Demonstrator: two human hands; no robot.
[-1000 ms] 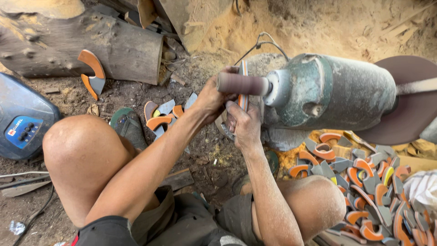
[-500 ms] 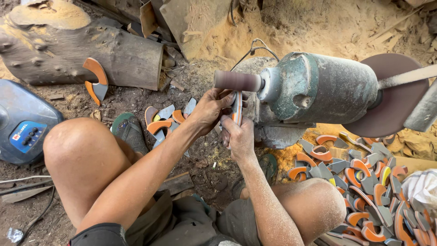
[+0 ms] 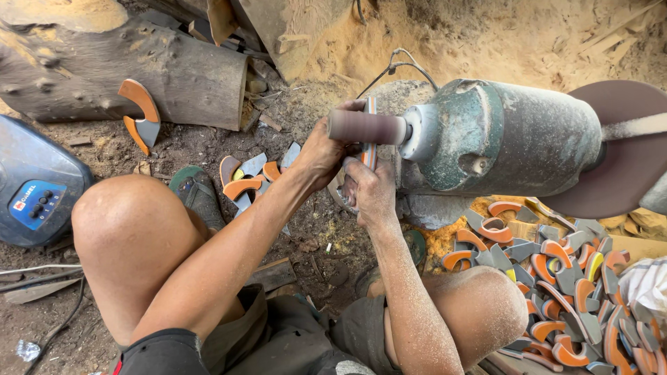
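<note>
**Both hands at the sanding drum**

I see my left hand point(image 3: 321, 149) and right hand point(image 3: 372, 191) both closed on a thin curved workpiece point(image 3: 369, 132), pressed against the sanding drum point(image 3: 367, 128) of the green motor point(image 3: 511, 139). Below is bare dirt ground point(image 3: 208, 142) strewn with sawdust, a log point(image 3: 118, 69) to the left, and a pile of orange-grey pieces point(image 3: 563, 278) to the right.

Green motor housing point(image 3: 511, 139); brown sanding drum point(image 3: 367, 128); orange-grey curved pieces point(image 3: 556, 278); blue device point(image 3: 35, 187).
</note>
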